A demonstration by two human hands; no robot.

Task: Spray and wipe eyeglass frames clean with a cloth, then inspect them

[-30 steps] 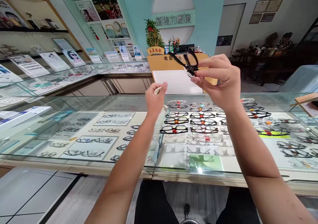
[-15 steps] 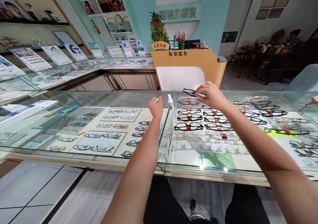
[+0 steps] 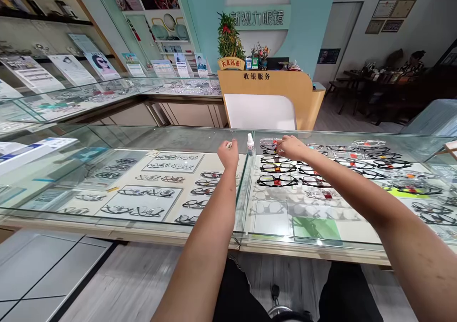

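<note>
My left hand [image 3: 228,154] is closed in a loose fist over the glass case, with a small pale thing at its fingers that I cannot make out. Just right of it stands a small white spray bottle [image 3: 250,145]. My right hand [image 3: 290,147] is lowered at the far end of the rows of glasses, its fingers pinched on a pair of dark eyeglasses [image 3: 268,149]; the hand hides part of that pair. Nearer to me lie black eyeglasses [image 3: 277,181] with red tags, lined up in a column.
The glass display counter [image 3: 221,243] runs across in front of me, with a glass divider [image 3: 244,188] in the middle. More frames lie on a white display card [image 3: 143,200] at left. Beyond stand a wooden cashier desk [image 3: 309,86] and, far right, a seated person [image 3: 414,65].
My right hand has come down and a little left, bringing the dark eyeglasses from above the rows down among them. My left hand stays closed in nearly the same place.
</note>
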